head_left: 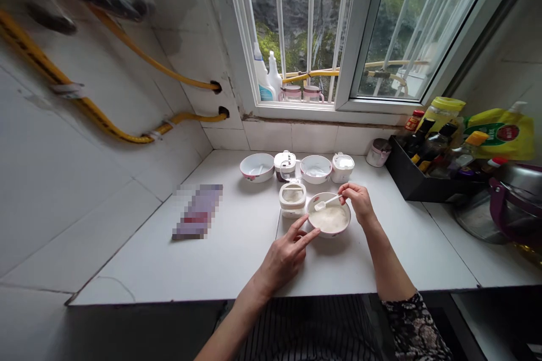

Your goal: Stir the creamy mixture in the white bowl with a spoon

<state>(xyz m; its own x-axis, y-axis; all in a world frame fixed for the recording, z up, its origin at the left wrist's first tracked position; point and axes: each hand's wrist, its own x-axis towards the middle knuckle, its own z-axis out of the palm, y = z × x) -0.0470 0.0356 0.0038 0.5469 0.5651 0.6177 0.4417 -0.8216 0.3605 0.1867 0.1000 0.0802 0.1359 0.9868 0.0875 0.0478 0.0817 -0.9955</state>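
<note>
Holding spoon (320, 206), right fingers (347, 186) pinched, left fingers (307, 238) spread

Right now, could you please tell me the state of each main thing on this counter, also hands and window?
Front bowl, upright, with pale contents
White spoon, tilted, over front bowl
Right hand, gripping spoon
Left hand, fingers at bowl rim
Front seasoning jar, upright
Rear left bowl, upright
Rear right bowl, upright
Black box, holding bottles
Window, left side open
</note>
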